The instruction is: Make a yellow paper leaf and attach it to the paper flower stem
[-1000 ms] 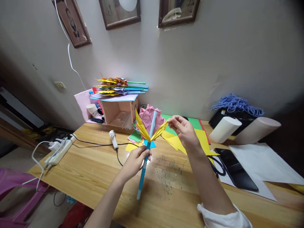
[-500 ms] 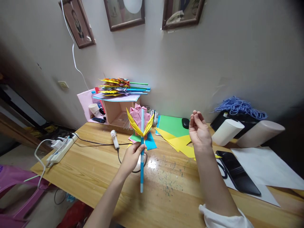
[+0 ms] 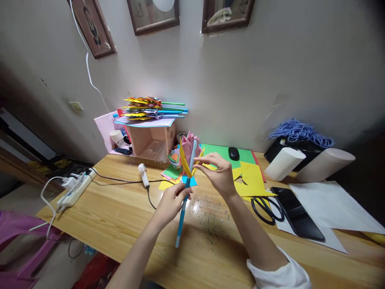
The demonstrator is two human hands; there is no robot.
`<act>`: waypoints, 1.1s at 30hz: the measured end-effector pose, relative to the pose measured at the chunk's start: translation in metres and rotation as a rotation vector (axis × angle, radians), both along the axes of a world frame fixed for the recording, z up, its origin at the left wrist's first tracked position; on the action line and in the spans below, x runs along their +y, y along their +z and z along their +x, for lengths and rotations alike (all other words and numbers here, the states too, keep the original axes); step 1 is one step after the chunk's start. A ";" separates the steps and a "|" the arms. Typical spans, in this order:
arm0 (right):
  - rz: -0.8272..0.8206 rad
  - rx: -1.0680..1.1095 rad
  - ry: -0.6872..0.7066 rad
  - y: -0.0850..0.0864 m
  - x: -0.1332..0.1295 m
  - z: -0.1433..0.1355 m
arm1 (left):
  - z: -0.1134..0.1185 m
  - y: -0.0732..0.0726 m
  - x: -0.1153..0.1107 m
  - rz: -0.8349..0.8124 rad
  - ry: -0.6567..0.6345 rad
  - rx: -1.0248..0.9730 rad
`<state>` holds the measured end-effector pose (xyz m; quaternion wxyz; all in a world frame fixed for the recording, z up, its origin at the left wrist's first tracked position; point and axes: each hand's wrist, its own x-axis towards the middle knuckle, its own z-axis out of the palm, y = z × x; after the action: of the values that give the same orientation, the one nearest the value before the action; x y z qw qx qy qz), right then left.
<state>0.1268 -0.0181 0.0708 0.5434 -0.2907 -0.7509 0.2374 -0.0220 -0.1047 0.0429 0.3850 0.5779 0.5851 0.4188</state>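
Note:
A folded paper flower (image 3: 188,146) with pink petals and yellow leaves stands in front of me on a blue paper stem (image 3: 181,220), leaning a little to the right. My left hand (image 3: 172,202) is closed round the stem below the leaves. From the right, my right hand (image 3: 219,173) reaches in, thumb and forefinger pinched at the pale upper part of the stem by the right yellow leaf. The exact grip of those fingertips is partly hidden. Black-handled scissors (image 3: 264,210) lie to the right of my right forearm.
A pink box (image 3: 147,140) at the back bears a pile of paper flowers (image 3: 147,108). Yellow paper (image 3: 252,180), a black mouse (image 3: 233,153), a phone (image 3: 296,214) and white rolls (image 3: 285,163) are on the right. On the left lie a hot glue gun-like white device (image 3: 143,175) and a power strip (image 3: 76,188).
My right hand has come down and left from above the yellow paper to the flower. The flower has turned and tilted to the right in my left hand. The view has shifted slightly.

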 end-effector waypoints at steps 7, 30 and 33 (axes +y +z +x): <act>0.033 -0.032 -0.006 0.001 0.000 -0.003 | 0.004 0.003 -0.004 0.006 -0.051 0.037; -0.697 -0.293 0.785 -0.027 -0.009 -0.034 | -0.020 0.011 0.029 0.236 0.573 -0.262; -0.821 -0.112 0.822 -0.035 -0.025 -0.050 | -0.021 0.010 0.032 0.276 0.573 -0.236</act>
<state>0.0773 -0.0428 0.0360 0.2091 -0.1744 -0.6762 0.6846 -0.0428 -0.0728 0.0532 0.2350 0.3842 0.6130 0.6492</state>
